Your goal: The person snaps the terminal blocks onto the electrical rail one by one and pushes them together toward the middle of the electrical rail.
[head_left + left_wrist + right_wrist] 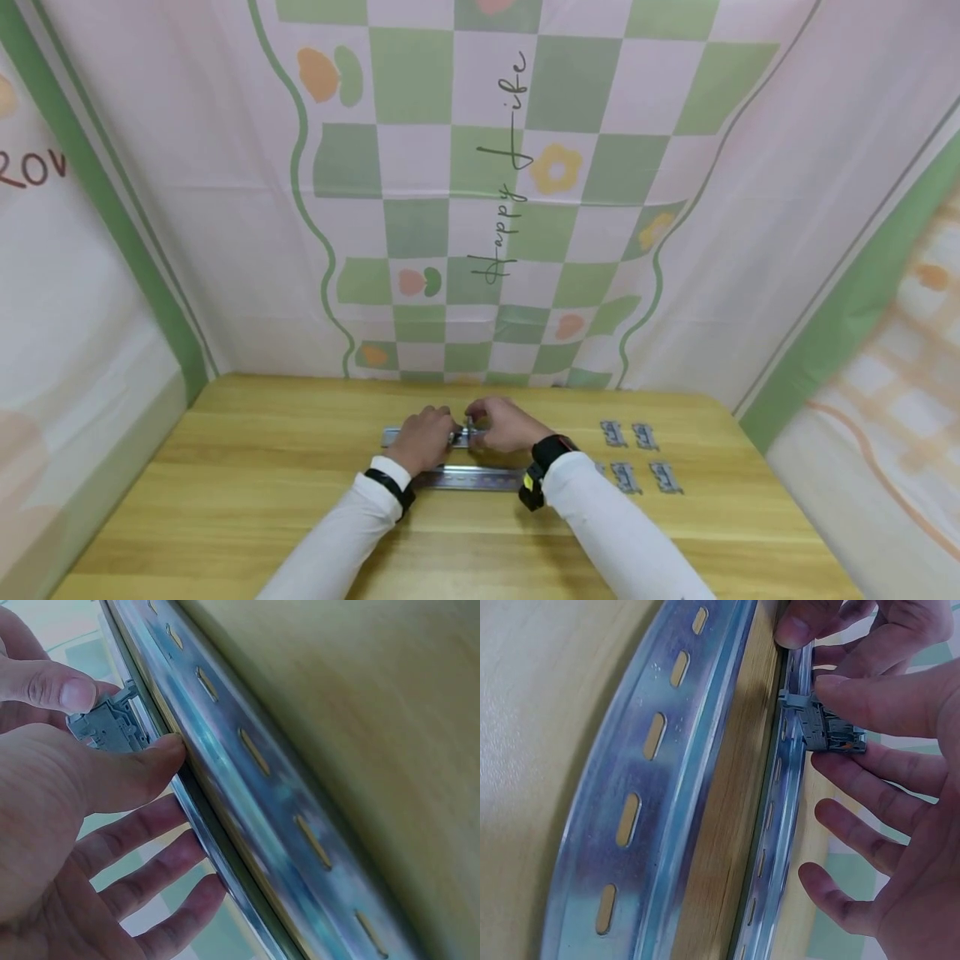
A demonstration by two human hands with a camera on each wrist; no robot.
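Two slotted metal DIN rails lie across the table, a far rail [391, 436] and a near rail [472, 477]. My left hand [424, 438] holds the far rail, its thumb [161, 754] on the near edge and the other fingers along the opposite side. Just right of it, my right hand [508, 426] pinches a grey terminal block [821, 726] between thumb and fingers. The block stands at the far rail, its foot overlapping the rail in the right wrist view. In the left wrist view the block [112, 726] shows between both hands.
Several more grey terminal blocks [624, 477] lie in two rows on the right of the wooden table [225, 492], one partly behind the right wrist. A printed green-and-white checked curtain [487, 225] hangs behind the table's far edge.
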